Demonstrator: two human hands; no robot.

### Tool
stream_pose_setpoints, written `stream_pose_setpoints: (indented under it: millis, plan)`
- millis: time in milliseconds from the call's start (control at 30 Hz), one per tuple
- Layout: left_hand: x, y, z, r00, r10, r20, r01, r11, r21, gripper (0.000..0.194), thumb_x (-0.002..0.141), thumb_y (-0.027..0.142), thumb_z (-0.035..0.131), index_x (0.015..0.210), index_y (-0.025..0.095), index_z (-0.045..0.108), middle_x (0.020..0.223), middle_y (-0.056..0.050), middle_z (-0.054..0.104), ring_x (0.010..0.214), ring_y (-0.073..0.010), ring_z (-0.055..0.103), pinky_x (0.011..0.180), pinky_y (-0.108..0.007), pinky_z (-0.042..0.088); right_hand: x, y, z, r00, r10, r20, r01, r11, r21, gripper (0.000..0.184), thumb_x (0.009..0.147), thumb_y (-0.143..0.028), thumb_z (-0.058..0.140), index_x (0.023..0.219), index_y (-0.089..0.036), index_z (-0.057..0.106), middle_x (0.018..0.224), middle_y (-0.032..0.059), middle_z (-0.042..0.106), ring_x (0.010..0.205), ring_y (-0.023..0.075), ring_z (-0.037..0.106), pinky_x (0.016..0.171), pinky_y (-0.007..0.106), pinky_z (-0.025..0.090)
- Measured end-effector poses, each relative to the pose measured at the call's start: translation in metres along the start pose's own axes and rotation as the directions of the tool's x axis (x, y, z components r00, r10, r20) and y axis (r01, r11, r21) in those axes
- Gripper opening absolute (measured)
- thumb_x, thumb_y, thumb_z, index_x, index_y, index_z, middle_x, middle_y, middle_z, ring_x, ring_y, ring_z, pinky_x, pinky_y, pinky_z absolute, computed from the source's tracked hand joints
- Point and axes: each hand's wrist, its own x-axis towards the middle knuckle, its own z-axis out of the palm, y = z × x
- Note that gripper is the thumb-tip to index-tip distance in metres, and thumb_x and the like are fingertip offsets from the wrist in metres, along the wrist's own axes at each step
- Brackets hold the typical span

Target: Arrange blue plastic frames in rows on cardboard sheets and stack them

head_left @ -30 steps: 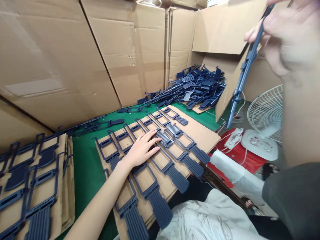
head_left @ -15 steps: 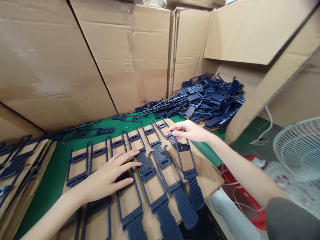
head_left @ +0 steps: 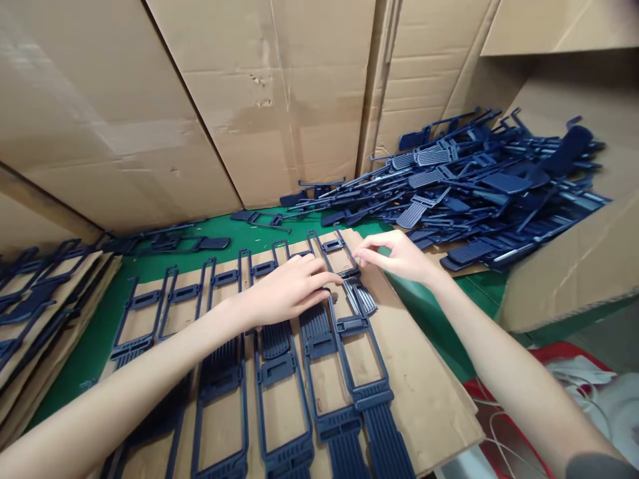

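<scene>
Dark blue plastic frames with ribbed tabs lie in two overlapping rows on a cardboard sheet (head_left: 424, 392). My left hand (head_left: 292, 289) is palm down over the middle of the rows, fingers stretched and a little apart. Its fingertips touch the upper end of the rightmost near frame (head_left: 362, 356). To the right, my right hand (head_left: 394, 256) has thumb and forefinger pinched together beside the rightmost far frame (head_left: 337, 246). Whether anything is between those fingertips is too small to tell. My left hand and forearm hide parts of several frames.
A large heap of the same blue parts (head_left: 479, 186) lies at the back right, by cardboard walls (head_left: 309, 100). Loose parts (head_left: 200, 243) rest on the green surface (head_left: 200, 263). Stacked cardboard layers with more parts (head_left: 60, 306) stand at left. A red container (head_left: 504, 426) sits lower right.
The view has turned and shifted. My left hand has moved right, to the rightmost near frame. My right hand has left that frame's upper end and is now beside the far frame.
</scene>
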Motion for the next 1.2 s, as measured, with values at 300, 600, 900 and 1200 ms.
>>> stream_pose_setpoints:
  millis: [300, 600, 900, 1200]
  plan:
    - [-0.011, -0.007, 0.027, 0.984, 0.067, -0.168, -0.069, 0.998, -0.005, 0.032, 0.093, 0.011, 0.035, 0.116, 0.016, 0.057, 0.11, -0.011, 0.061, 0.091, -0.0215, 0.051, 0.081, -0.037, 0.04, -0.006, 0.003, 0.001, 0.934, -0.077, 0.349, 0.104, 0.993, -0.059, 0.02, 0.088, -0.034, 0.065, 0.1, -0.019, 0.073, 0.09, 0.0049, 0.066, 0.089, 0.0201, 0.058, 0.084, 0.033, 0.043]
    - [-0.008, -0.004, 0.028, 0.964, 0.154, -0.218, -0.14, 0.987, 0.079, 0.027, 0.092, 0.011, 0.04, 0.109, 0.013, 0.061, 0.094, -0.01, 0.061, 0.08, -0.0211, 0.046, 0.071, -0.035, 0.037, -0.008, 0.005, 0.018, 0.957, -0.099, 0.273, 0.141, 0.98, -0.141, 0.012, 0.09, -0.019, 0.06, 0.096, -0.017, 0.07, 0.086, 0.0039, 0.06, 0.081, 0.0172, 0.056, 0.073, 0.03, 0.042]
    - [-0.009, -0.006, 0.03, 0.937, 0.169, -0.307, -0.141, 0.984, 0.111, 0.029, 0.095, 0.011, 0.039, 0.119, 0.012, 0.054, 0.089, -0.008, 0.058, 0.081, -0.0204, 0.046, 0.071, -0.034, 0.038, -0.009, -0.008, 0.01, 0.979, -0.092, 0.182, 0.073, 0.991, 0.111, 0.013, 0.095, -0.028, 0.056, 0.092, -0.016, 0.062, 0.092, 0.0034, 0.062, 0.088, 0.0158, 0.056, 0.083, 0.03, 0.043]
    - [-0.009, -0.009, 0.032, 0.913, 0.222, -0.341, -0.173, 0.97, 0.169, 0.018, 0.097, 0.018, 0.047, 0.111, 0.015, 0.059, 0.084, -0.005, 0.058, 0.077, -0.0194, 0.045, 0.067, -0.032, 0.034, -0.012, -0.016, 0.021, 0.992, -0.034, 0.123, -0.054, 0.759, 0.648, 0.016, 0.085, -0.027, 0.072, 0.087, -0.013, 0.064, 0.072, 0.0013, 0.065, 0.064, 0.0103, 0.06, 0.061, 0.023, 0.048]
